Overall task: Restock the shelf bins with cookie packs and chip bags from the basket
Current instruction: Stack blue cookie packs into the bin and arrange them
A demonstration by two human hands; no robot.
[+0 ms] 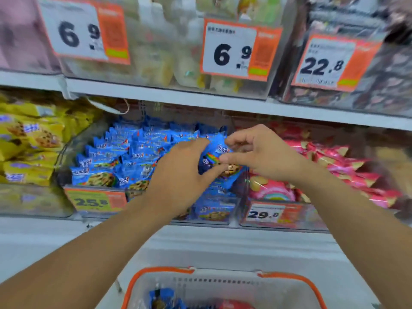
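Observation:
A clear shelf bin [73,150] in the middle is heaped with blue cookie packs [124,152]. Both hands are over its right end. My left hand [178,175] curls its fingers round a blue cookie pack [217,157] held above the heap. My right hand [260,152] pinches the same pack's right end between thumb and fingers. At the bottom edge stands the white basket with an orange rim [223,284], with a blue pack [160,297] and something red [234,305] inside.
Yellow cookie packs [26,141] fill the bin to the left, pink snack bags [347,166] the bin to the right. Price tags 25.8 [91,200] and 29.8 [265,214] hang in front. The upper shelf [200,98] holds clear bins close above my hands.

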